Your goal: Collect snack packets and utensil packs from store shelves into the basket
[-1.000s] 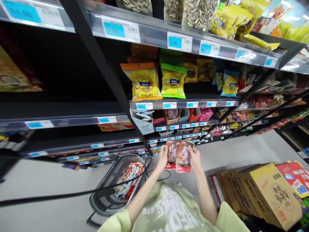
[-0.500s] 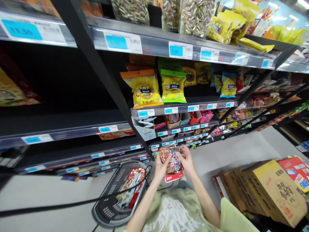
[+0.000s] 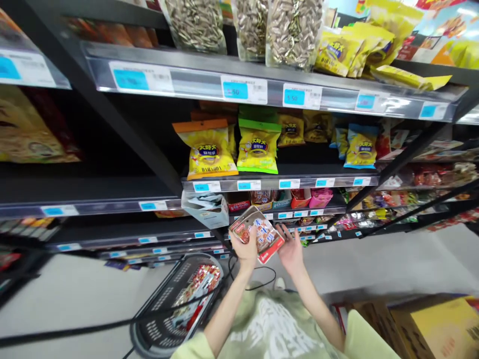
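My left hand (image 3: 245, 253) is closed on a small stack of flat snack packets (image 3: 266, 233), its thumb across the front one. The packets are tilted, brown and red with blue and white lettering, and fanned slightly at the upper left. Beside their right edge my right hand (image 3: 292, 253) is open with its fingers spread; whether a fingertip touches the packets I cannot tell. Just past the packets stands a row of small display boxes on a low shelf, among them a pale blue box (image 3: 209, 212) tilted at the shelf's left end.
A dark shopping basket (image 3: 144, 319) with several packets in it stands on the floor at lower left. Yellow snack bags (image 3: 211, 152) sit on the shelf ahead, sunflower seed bags (image 3: 294, 32) above. Cardboard boxes (image 3: 445, 324) stand at lower right. A black cable (image 3: 93, 329) crosses the lower left.
The stack of packets has turned from upright to tilted, staying in my left hand. My right hand has come off the packets and spread its fingers. The view has shifted.
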Demonstrator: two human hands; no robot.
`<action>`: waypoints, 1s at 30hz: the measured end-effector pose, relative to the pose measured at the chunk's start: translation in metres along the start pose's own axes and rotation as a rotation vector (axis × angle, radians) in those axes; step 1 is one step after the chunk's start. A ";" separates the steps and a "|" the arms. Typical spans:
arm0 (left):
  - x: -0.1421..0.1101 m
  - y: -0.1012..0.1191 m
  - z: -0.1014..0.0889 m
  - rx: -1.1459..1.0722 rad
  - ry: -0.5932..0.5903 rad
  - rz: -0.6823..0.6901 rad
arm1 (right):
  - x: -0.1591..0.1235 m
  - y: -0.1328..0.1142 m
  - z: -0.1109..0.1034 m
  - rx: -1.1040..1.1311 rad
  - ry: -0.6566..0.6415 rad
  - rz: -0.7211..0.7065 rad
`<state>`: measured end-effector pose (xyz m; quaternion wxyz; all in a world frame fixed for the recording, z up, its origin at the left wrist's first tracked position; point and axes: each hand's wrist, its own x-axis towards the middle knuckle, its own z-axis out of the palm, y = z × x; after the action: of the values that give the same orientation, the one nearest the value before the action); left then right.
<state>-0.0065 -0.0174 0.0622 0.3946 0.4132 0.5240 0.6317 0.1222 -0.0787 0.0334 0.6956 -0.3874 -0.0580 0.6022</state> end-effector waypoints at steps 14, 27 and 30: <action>-0.030 -0.031 0.059 0.056 -0.103 0.048 | 0.046 -0.028 0.013 -0.147 0.025 -0.023; 0.048 -0.010 -0.017 0.478 -0.922 0.093 | 0.093 -0.110 0.050 -1.377 -1.073 -0.094; 0.065 -0.017 -0.021 0.477 -0.837 0.161 | 0.099 -0.090 0.065 -1.493 -0.945 -0.334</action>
<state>-0.0473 0.0384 0.0503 0.4157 0.7497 0.4171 0.3020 0.1847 0.0418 0.0949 0.2450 -0.4370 -0.7698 0.3954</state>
